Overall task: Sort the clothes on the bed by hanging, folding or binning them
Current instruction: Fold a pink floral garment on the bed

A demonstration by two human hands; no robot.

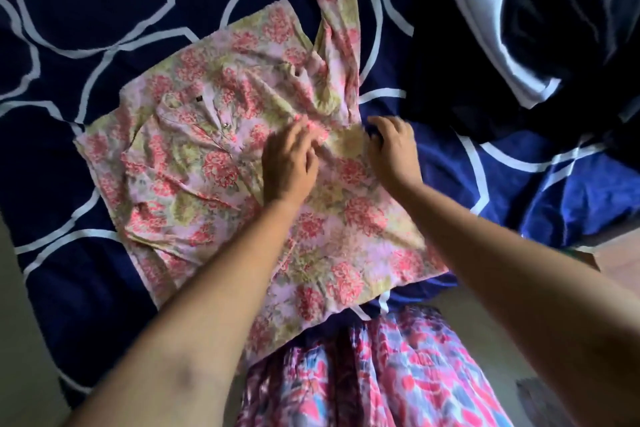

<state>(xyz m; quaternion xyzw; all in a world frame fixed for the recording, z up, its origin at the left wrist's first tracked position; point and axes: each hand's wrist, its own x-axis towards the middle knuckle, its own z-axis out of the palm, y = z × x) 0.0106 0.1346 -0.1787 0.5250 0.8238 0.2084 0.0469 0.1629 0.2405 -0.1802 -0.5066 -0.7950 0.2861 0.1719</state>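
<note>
1. One navy bedspread (pixel 86 10) with white loops is covering the bed.
2. A floral top (pixel 214 163) is lying flat across its middle, one sleeve stretching away from the person.
3. A dark and white heap (pixel 502 28) is sitting at the far right.
4. The right hand (pixel 393 146) is curling its fingers round the top's right edge, gripping it.
5. The left hand (pixel 289 163) is resting bent fingers on the cloth; whether it is pinching is unclear.
</note>
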